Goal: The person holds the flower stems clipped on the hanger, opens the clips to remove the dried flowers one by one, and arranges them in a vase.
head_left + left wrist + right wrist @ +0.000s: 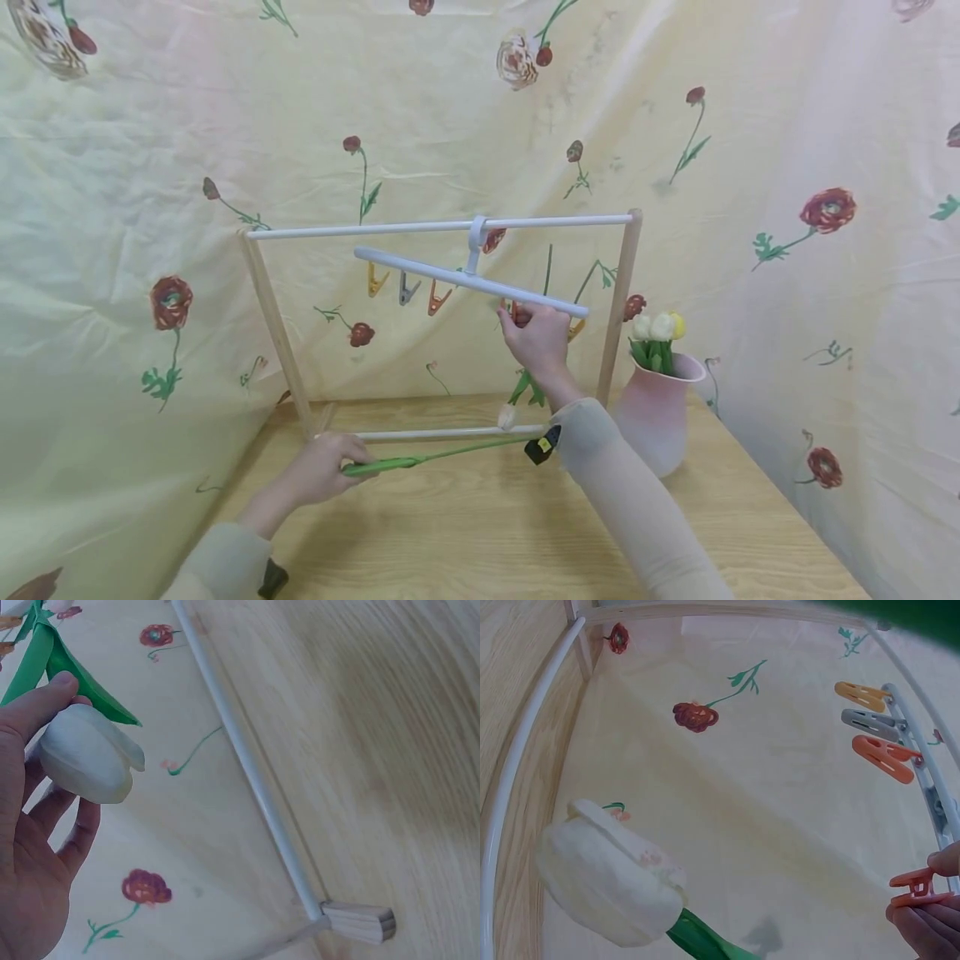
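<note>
In my left hand [330,468] I hold a white artificial tulip [91,754] near its bloom, thumb on the green leaves. Its stem [465,452] points rightward, its far end passing near my right wrist. My right hand [538,337] is raised at the low right end of a tilted white hanger [427,271], pinching an orange clothespin [919,889] whose jaws stand apart in the right wrist view. Another white tulip [507,417] hangs head down beside my right forearm; its stem top shows above the hanger bar, and the part between is hidden by my hand.
The hanger hooks over the top rod [360,229] of a wooden-sided rack. A yellow clip [377,281], a grey clip [408,289] and an orange clip [438,298] hang left; another yellow clip [576,330] hangs right. A pink-white vase [656,417] with tulips stands right on the wooden table [450,525].
</note>
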`<state>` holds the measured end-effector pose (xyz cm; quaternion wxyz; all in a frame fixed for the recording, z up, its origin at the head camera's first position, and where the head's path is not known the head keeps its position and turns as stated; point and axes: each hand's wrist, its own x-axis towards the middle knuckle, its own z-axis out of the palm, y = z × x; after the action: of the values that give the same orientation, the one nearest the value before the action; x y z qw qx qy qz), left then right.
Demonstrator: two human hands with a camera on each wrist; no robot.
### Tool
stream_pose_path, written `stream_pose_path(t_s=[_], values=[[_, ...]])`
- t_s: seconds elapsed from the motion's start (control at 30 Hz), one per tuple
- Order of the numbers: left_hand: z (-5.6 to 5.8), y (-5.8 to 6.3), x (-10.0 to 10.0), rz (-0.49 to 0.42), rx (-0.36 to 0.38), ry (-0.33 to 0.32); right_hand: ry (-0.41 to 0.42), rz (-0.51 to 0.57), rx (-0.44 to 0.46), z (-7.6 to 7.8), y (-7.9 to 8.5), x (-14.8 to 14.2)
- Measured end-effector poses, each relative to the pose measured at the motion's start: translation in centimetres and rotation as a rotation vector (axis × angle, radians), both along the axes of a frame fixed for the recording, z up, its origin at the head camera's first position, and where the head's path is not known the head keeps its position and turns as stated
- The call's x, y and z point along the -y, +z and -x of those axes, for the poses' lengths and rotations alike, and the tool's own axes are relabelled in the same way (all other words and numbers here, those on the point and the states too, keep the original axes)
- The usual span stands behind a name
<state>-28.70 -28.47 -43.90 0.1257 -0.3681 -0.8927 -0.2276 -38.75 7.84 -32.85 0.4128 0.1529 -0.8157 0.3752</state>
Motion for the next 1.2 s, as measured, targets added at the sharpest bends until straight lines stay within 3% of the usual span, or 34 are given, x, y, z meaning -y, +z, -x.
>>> stream_pose_path(t_s=[0.23,0.37,0.6,0.83,1.07,1.2], values=[[0.1,0.6,-0.9,-0.030,-0.014,-0.012,-0.002,0.012,0.001,0.0,-0.1,-0.4],[0.1,0.8,-1.2,-0.029,-0.028,0.002,-0.016,0.002,0.027,0.1,-0.6,-0.7],[0.3,1.2,-1.7,-0.011,-0.027,0.041,0.031,-0.002,0.017,-0.5,-0.6,-1.7],[0.5,1.6,-2.0,-0.004,-0.043,0.018,0.093,-0.180,0.034,-2.2,0.3,-2.5],[0.7,1.9,-2.7,0.031,-0.011,0.038,0.175,-0.407,-0.085,-4.3,0.4,-3.2],[0.4,2.5,-3.5,0.077,-0.039,0.065,0.240,-0.524,-0.100,-6.0,0.3,-3.4]])
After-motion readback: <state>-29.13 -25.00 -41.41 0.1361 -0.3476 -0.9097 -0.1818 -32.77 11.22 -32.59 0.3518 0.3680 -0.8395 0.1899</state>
